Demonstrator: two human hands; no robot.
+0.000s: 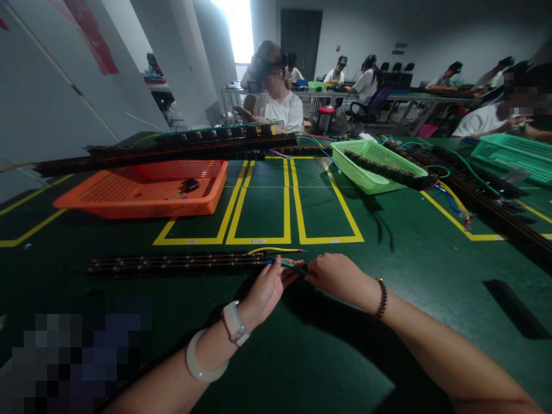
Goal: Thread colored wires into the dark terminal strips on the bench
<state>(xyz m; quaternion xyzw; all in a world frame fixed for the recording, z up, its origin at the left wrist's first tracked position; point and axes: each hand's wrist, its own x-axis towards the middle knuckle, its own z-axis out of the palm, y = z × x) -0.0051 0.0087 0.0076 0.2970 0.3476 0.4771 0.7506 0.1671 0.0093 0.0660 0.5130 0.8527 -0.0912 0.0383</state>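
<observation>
A long black strip (172,263) with rows of small shiny contacts lies across the green table. From its right end come a yellow wire (276,249) with a red tip, lying loose, and blue and green wires (291,265). My left hand (269,284) pinches these blue and green wires close to the strip's end. Just to the right, my right hand (338,279) is closed on the wires' far ends; its fingertips are partly hidden, as are the wire tips.
An orange basket (133,210) holding a small black part stands beyond the strip, with stacked black strips (181,148) above it. A light green basket (371,178) and more wired strips (483,184) are at the right. A black flat piece (515,309) lies nearer. Co-workers sit beyond.
</observation>
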